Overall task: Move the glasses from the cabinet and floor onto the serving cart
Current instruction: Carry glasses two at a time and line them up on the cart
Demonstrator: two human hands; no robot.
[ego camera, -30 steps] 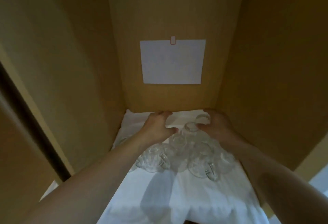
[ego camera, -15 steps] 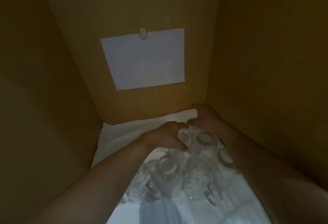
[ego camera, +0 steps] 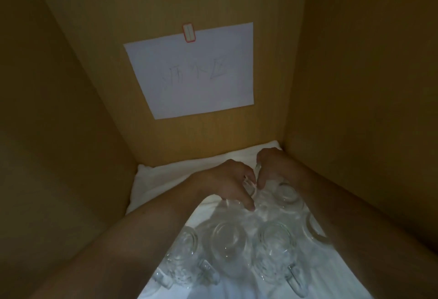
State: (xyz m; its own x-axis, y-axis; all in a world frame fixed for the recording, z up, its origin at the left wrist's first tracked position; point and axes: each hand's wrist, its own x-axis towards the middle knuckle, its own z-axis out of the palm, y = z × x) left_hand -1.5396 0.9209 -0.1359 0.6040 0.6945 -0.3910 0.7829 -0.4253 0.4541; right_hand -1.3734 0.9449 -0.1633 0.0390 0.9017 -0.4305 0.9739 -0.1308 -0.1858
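Both hands' curled grips pinch rear glasses inside the cabinet.

Left hand and right hand — fingers curled, nearly touching.

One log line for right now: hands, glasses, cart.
stage: reaching in cabinet | left hand: fingers curled at rear glasses | right hand: likewise, grip unclear | front mugs: untouched, on cloth | cart: unseen

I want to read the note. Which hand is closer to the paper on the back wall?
Right, only slightly. The right hand sits below the paper's right side; the left hand is lower, among the glasses.
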